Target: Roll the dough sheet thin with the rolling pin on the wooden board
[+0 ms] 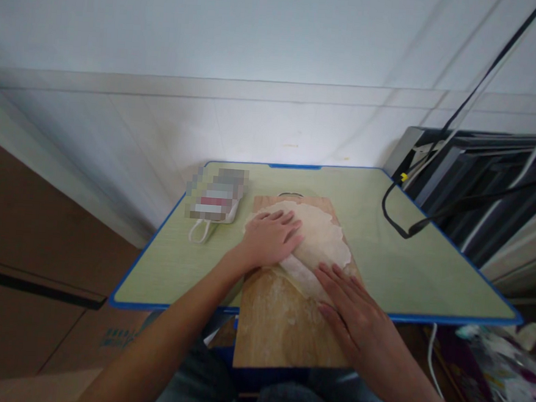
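A pale, thin sheet of dough [323,232] lies spread over the far part of a wooden board [281,330]. Along its near edge the dough is rolled or folded into a thicker band. My left hand [272,235] rests flat on the left side of the dough, fingers stretched out. On the right end of the thicker band lies my right hand [350,302], its fingers straight and pointing away to the left. Whether a rolling pin is inside the band cannot be seen. Flour dusts the board's near half.
The board sits on a light green table [428,279] with a blue edge and overhangs its front. A blurred-out white object with a strap [215,200] lies at the left. Black cable [397,228] hangs over the right side, near stacked dark panels [476,173]. A wall stands behind.
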A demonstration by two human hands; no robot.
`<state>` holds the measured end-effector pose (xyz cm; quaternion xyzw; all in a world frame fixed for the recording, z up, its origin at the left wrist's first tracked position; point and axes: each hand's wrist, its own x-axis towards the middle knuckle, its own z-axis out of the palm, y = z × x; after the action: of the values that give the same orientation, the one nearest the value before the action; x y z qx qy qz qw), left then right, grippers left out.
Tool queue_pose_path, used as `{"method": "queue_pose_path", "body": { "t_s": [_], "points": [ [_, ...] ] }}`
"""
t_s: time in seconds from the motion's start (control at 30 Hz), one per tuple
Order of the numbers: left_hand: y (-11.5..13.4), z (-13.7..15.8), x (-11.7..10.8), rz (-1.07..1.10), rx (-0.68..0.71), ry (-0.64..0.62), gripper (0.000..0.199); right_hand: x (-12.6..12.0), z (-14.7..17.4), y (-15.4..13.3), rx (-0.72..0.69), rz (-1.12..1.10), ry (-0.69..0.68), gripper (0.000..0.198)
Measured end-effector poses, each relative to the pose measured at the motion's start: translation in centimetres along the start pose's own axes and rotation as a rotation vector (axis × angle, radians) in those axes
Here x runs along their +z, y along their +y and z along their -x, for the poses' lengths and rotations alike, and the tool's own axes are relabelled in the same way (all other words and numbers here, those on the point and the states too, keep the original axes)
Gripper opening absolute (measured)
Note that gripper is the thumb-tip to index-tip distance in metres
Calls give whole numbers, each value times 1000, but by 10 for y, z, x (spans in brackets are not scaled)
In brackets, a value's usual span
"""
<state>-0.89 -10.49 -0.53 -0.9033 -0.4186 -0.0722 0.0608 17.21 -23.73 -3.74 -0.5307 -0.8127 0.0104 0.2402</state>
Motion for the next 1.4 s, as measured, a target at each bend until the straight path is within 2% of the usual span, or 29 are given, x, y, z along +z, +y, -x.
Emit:
{"method": "queue_pose_path", "body": {
  "t_s": [0.27, 0.4, 0.5, 0.67, 0.8, 0.9, 1.07, 1.2, 1.3, 1.4],
  "points": [
    [7, 50, -7, 58, -70, 47, 41, -3, 1, -5, -115, 72, 5, 40],
    [9, 62, -9, 68, -110, 52, 43, -1, 2, -5, -145, 72, 16, 38],
    [8, 57, -8, 61, -105, 40, 42, 1, 3, -4, -122, 51, 18, 39],
    [5, 20, -3, 29, -73, 9, 45, 0, 1, -5, -42, 47, -15, 42],
    [5, -1, -1, 45, -53, -8, 50, -3, -1, -6, -37, 92, -69, 46],
    [5, 3, -2, 49, -47, -9, 48, -5, -2, -7, -57, 113, -72, 47],
    [6, 31, -5, 45, -76, 6, 43, -6, -1, -12, -182, 115, -39, 42],
    [8, 47, -6, 67, -113, 30, 44, -3, -2, -13, -216, 140, -27, 41],
    [9, 45, -4, 61, -120, 27, 43, -1, -1, -11, -218, 124, -46, 42],
    [8, 30, -3, 37, -97, 15, 40, -2, -2, -9, -157, 91, -79, 44]
  ]
}}
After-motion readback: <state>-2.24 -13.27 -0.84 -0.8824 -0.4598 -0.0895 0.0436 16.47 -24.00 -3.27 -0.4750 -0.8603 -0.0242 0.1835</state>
